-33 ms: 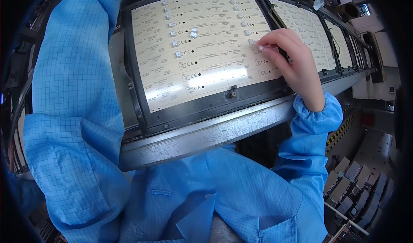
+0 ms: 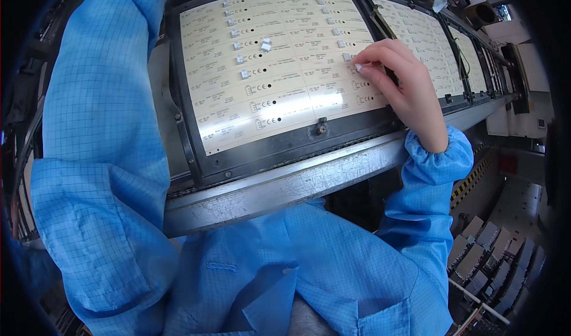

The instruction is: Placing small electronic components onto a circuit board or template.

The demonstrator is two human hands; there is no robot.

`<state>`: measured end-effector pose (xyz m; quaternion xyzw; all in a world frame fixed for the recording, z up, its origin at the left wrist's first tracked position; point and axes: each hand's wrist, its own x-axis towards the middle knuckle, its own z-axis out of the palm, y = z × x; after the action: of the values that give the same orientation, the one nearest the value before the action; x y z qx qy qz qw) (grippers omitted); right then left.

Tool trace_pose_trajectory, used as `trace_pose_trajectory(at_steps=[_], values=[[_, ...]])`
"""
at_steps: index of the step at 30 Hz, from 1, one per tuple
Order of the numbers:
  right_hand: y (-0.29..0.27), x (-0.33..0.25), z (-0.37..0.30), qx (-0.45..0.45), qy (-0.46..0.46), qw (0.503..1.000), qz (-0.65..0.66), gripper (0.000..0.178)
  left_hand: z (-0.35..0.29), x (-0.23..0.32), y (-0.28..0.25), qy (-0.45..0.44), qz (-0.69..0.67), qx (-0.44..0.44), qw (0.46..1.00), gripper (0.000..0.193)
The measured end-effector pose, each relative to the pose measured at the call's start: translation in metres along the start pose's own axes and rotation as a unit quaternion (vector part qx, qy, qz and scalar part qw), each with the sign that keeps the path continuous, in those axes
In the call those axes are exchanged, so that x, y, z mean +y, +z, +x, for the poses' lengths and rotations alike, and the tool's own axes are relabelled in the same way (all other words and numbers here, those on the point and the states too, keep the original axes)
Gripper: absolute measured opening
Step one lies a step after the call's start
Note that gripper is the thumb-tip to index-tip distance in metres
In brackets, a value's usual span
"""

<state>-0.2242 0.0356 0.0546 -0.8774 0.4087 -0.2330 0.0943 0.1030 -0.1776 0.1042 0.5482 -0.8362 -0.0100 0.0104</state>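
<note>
Head view: left arm in blue gridded cleanroom sleeve [image 2: 101, 157] reaching up past frame edge, hand unseen; cream printed circuit panel [image 2: 262, 104] in black metal frame [image 2: 178, 98]; right hand [image 2: 398, 80] fingertips pinched on small white connector [image 2: 358, 67], seating it. Next: pressing squarely onto its footprint.

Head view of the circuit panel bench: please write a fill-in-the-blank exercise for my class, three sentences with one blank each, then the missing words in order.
1. The right hand pinches a small ____ connector against the cream circuit panel.
2. The panel sits in a ____ frame on a scratched metal rail.
3. Both sleeves are light ____ with a fine grid pattern.

Missing words: white; black; blue
</note>
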Motion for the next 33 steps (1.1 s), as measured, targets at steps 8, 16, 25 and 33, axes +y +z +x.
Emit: trace_pose_trajectory(at_steps=[8, 16, 25, 33], values=[[0.004, 0.004, 0.002, -0.034, -0.008, 0.999, -0.040, 0.013, 0.002, -0.008, 0.009, 0.090, -0.047, 0.169, 0.980, 0.026], [0.007, -0.011, 0.017, -0.008, 0.003, 1.000, 0.005, 0.017, -0.065, 0.055, -0.010, 0.161, -0.132, 0.306, 0.929, 0.016], [0.037, -0.002, 0.079, -0.012, -0.005, 1.000, 0.015, 0.020, -0.160, 0.116, 0.081, 0.243, -0.070, 0.254, 0.934, 0.022], [0.061, 0.001, 0.086, -0.068, -0.074, 0.992, 0.079, 0.019, -0.152, 0.091, 0.069, 0.186, -0.186, 0.228, 0.938, 0.015]])
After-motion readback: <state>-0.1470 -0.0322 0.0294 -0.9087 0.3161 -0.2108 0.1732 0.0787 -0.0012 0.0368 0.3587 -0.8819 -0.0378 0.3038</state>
